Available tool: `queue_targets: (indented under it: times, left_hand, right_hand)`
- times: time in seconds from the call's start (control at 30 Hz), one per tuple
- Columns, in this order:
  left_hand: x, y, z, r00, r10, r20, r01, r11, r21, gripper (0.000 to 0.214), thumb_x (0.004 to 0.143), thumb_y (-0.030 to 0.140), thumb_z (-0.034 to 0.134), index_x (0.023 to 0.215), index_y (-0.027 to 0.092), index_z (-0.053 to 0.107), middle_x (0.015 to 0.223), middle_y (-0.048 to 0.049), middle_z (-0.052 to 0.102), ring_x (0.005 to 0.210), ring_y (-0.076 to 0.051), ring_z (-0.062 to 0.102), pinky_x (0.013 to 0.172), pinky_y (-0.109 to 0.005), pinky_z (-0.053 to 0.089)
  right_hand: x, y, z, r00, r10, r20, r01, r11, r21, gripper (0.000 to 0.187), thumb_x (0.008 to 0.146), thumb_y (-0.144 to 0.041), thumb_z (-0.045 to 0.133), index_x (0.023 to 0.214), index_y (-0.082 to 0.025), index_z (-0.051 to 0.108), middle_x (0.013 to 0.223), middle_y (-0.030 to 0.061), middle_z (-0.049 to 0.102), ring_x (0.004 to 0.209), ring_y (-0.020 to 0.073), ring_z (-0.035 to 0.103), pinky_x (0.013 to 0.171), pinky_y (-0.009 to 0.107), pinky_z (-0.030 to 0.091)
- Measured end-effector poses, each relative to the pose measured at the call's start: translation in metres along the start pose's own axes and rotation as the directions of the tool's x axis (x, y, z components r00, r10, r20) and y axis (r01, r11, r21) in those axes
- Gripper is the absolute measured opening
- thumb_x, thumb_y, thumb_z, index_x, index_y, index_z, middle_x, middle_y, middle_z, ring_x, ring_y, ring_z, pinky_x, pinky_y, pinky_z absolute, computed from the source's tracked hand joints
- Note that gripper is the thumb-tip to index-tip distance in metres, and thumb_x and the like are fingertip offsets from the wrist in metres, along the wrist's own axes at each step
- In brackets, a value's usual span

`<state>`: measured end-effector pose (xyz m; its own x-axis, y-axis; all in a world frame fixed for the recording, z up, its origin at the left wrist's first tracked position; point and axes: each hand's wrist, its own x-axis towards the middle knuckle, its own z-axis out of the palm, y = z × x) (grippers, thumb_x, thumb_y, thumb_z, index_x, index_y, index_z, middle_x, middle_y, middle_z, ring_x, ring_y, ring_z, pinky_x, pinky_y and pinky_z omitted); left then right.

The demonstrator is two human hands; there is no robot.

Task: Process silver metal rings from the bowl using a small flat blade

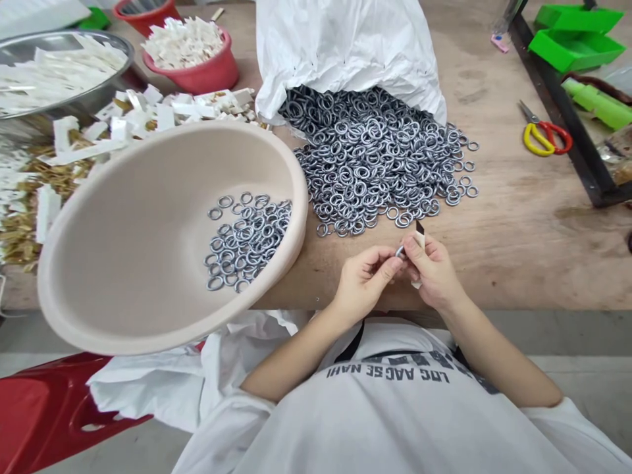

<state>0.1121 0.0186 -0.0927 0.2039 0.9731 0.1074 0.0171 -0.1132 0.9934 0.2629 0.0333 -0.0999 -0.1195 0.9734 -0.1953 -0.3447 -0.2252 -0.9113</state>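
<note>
At my far left, a shiny steel bowl (106,85) holds flat, pale strips. Nearer me, a wide beige basin (123,217), smooth and round-rimmed, sits tilted, with a loose cluster of small grey metal rings (249,240) gathered on its right side. Right of it, a crinkled white sack (345,46) lies with its mouth toward me, a heap of the same glossy rings (375,164) spilling onto the worn wooden tabletop (518,243). Below the heap, my left hand (363,280) is curled nearly closed, thumb and forefinger pinching one ring (399,251). That ring lies at its fingertips, right against my right thumb. My right hand (437,273) is also closed, gripping a slim cutter (420,239) with a pale handle and dark, slanted blade pointing up and away from me. Farther right lie steel scissors (548,135) with yellow and red loop handles.
</note>
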Motion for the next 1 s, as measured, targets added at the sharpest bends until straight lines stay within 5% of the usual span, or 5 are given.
queue_targets:
  times: [0.1, 0.2, 0.47, 0.73, 1.0]
  left_hand:
    - [-0.002, -0.002, 0.002, 0.970, -0.214, 0.112, 0.238, 0.928, -0.287, 0.032, 0.093, 0.046, 0.065, 0.097, 0.014, 0.065, 0.067, -0.0010, 0.069, 0.051, -0.010, 0.060, 0.050, -0.021, 0.052]
    - [-0.005, -0.003, 0.000, 0.961, -0.236, 0.145, 0.271, 0.909, -0.316, 0.030, 0.092, 0.045, 0.067, 0.094, 0.015, 0.063, 0.073, -0.0020, 0.072, 0.052, -0.010, 0.064, 0.051, -0.020, 0.054]
    - [-0.010, 0.007, -0.014, 0.988, -0.047, 0.149, 0.058, 0.996, -0.069, 0.021, 0.098, 0.036, 0.060, 0.094, 0.016, 0.065, 0.086, -0.0045, 0.075, 0.072, -0.014, 0.074, 0.070, -0.025, 0.059]
    - [-0.008, 0.013, -0.024, 0.980, 0.162, 0.118, -0.184, 0.961, 0.209, 0.017, 0.098, 0.033, 0.059, 0.092, 0.019, 0.067, 0.076, -0.0007, 0.072, 0.070, -0.013, 0.069, 0.069, -0.023, 0.053]
    - [-0.009, 0.006, -0.024, 0.958, 0.258, 0.123, -0.284, 0.914, 0.291, 0.019, 0.099, 0.032, 0.057, 0.089, 0.019, 0.066, 0.075, -0.0011, 0.071, 0.067, -0.013, 0.065, 0.067, -0.024, 0.050]
  right_hand:
    - [-0.002, 0.000, 0.002, 0.999, 0.021, 0.031, -0.020, 0.999, -0.026, 0.038, 0.084, -0.057, 0.072, 0.083, -0.022, 0.057, 0.070, -0.0041, 0.057, 0.049, 0.0065, 0.043, 0.039, 0.019, 0.030]
    - [-0.003, -0.005, 0.002, 0.997, -0.037, 0.070, 0.047, 0.988, -0.148, 0.032, 0.083, -0.051, 0.075, 0.087, -0.023, 0.061, 0.074, -0.0028, 0.061, 0.060, 0.0096, 0.053, 0.053, 0.021, 0.044]
    - [-0.007, -0.023, -0.008, 0.986, -0.120, 0.116, 0.154, 0.925, -0.348, 0.033, 0.093, -0.053, 0.062, 0.085, -0.022, 0.060, 0.066, -0.0043, 0.050, 0.058, 0.0111, 0.045, 0.056, 0.026, 0.038]
    - [-0.039, -0.036, -0.007, 0.882, -0.284, 0.377, 0.466, 0.402, -0.788, 0.026, 0.102, -0.039, 0.049, 0.087, -0.022, 0.062, 0.075, 0.0008, 0.061, 0.069, 0.0149, 0.055, 0.064, 0.029, 0.035]
    - [-0.038, -0.028, -0.009, 0.881, -0.246, 0.403, 0.469, 0.352, -0.810, 0.034, 0.102, -0.042, 0.046, 0.076, -0.022, 0.055, 0.065, -0.0015, 0.055, 0.058, 0.0130, 0.050, 0.058, 0.028, 0.028]
